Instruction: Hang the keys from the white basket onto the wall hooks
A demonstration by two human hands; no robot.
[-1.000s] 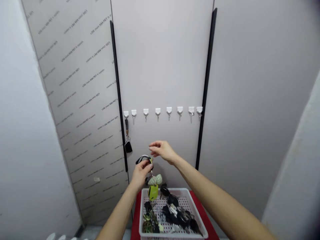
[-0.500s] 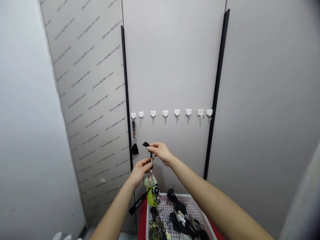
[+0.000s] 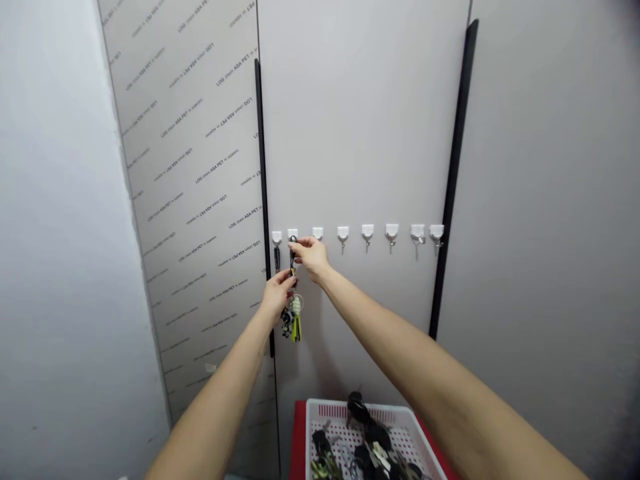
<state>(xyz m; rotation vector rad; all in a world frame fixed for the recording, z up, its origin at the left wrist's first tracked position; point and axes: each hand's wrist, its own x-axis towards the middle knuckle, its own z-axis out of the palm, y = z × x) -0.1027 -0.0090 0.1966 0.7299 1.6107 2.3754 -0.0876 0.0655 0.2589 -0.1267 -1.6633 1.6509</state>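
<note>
Left arm (image 3: 215, 393) and right arm (image 3: 425, 353) stretch up and inward, two hands close together.
The left hand (image 3: 277, 295) is lower, with fingers curled closed. The right hand (image 3: 310, 259) is a little higher, palm down, and its fingers pinch toward the left.

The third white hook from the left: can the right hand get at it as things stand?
Probably yes: the right hand sits just below that hook with nothing between them, though its fingers are on the key strap.
</note>
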